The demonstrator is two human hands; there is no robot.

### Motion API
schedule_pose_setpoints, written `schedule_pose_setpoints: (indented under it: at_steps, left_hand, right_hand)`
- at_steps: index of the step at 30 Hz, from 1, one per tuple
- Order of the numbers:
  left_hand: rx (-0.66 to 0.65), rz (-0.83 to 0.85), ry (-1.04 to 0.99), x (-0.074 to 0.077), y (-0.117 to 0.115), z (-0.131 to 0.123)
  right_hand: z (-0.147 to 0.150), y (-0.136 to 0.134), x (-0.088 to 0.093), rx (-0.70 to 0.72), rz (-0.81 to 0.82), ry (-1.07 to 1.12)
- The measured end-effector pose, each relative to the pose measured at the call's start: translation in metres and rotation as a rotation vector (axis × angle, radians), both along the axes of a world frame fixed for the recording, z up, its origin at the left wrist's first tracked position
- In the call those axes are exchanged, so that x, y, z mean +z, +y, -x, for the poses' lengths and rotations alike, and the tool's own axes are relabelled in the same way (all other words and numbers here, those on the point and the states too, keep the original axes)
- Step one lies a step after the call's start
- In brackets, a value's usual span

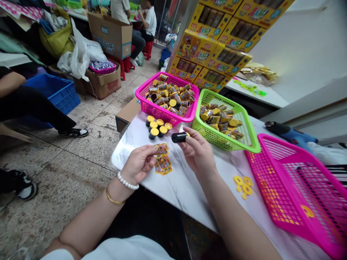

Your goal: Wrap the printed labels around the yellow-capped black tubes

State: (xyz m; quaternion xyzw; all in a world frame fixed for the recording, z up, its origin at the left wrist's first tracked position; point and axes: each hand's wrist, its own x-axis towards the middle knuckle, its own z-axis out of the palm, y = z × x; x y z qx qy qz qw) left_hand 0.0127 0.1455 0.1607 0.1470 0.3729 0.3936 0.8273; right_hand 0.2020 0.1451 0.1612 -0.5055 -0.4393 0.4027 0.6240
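Between the thumb and fingers of my left hand (141, 161) is a printed yellow label (162, 148), held just above a small pile of similar labels (163, 166) on the table. My right hand (198, 150) grips a small black cylinder (179, 137), tipped on its side with a bit of yellow at the end by my fingers. Beyond both hands, several black tubs with yellow lids (153, 133) stand upright in a cluster. Yellow ring-shaped pieces (246, 189) lie to the right of my right forearm.
A pink basket (141, 103) and a green basket (214, 139), both holding labelled tubs, stand at the table's far side. Another pink basket (282, 216) is at right, near a blue heat gun (290, 133). Yellow boxes (200, 54) are stacked behind. A person's leg (51, 112) extends at left.
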Motion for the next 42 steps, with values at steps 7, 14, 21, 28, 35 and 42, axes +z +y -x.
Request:
schedule_pose_setpoints:
  at_steps: [7,14,21,28,35,42]
  left_hand:
    - [-0.039,0.085,-0.183,0.003,0.004,-0.002]
    - [-0.016,0.056,-0.228,-0.003,0.003,-0.006]
    - [-0.023,0.053,-0.259,-0.005,0.004,-0.005]
    - [-0.052,0.036,-0.283,-0.007,0.007,-0.002]
    - [-0.043,0.021,-0.32,-0.009,0.004,-0.005]
    - [0.005,-0.006,-0.352,-0.012,0.001,-0.008]
  right_hand:
    - [0.004,-0.022,0.015,0.164,0.052,0.067]
    - [0.004,-0.024,0.014,0.064,-0.097,-0.391]
    - [0.009,-0.031,0.023,0.113,-0.155,-0.444]
    - [0.004,-0.033,0.026,0.106,-0.069,-0.323]
    - [0.007,-0.027,0.02,0.167,0.076,0.031]
    - [0.016,-0.034,0.019,0.074,0.076,-0.222]
